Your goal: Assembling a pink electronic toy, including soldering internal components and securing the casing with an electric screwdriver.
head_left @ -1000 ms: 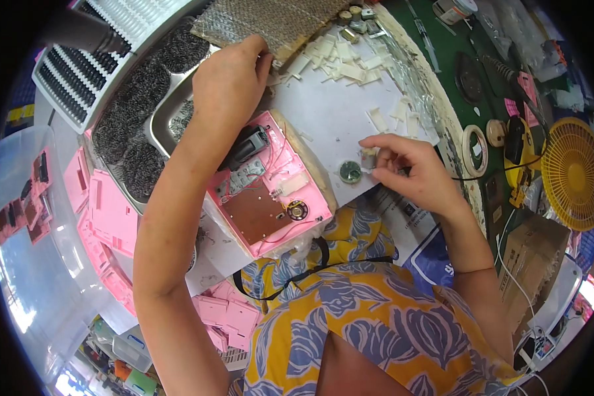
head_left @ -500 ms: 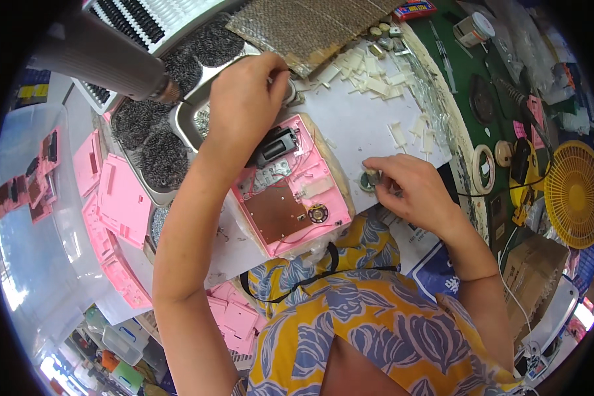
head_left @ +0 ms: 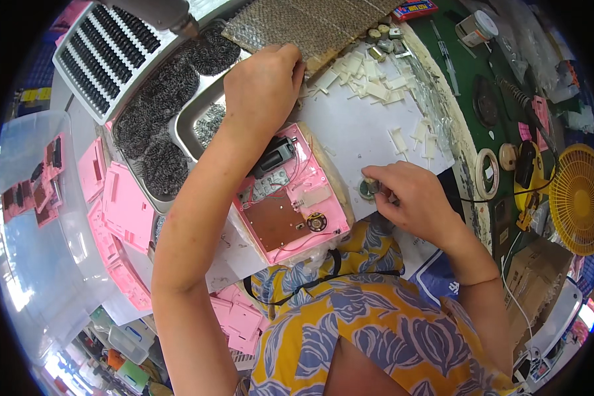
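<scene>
An open pink plastic device shell (head_left: pixel 290 204) lies on the white work surface (head_left: pixel 363 132), showing a brown circuit board, thin wires, a small round speaker and a black motor. My left hand (head_left: pixel 261 86) reaches past its far edge to the metal tray (head_left: pixel 198 119), fingers curled, and what it grips is hidden. Just right of the shell, my right hand (head_left: pixel 409 198) pinches a small round metal part (head_left: pixel 368 188) at the fingertips.
Dark steel-wool pads (head_left: pixel 168 99) fill the tray and the area left of it. Small white plastic pieces (head_left: pixel 369 82) lie scattered at the back. Stacked pink shells (head_left: pixel 122 211) sit left, a tape roll (head_left: pixel 487 173) and a yellow fan (head_left: pixel 577 198) right.
The view has shifted, moving everything down and right in the picture. My left hand stays at the tray; my right hand keeps working the small round part beside the pink shell.
</scene>
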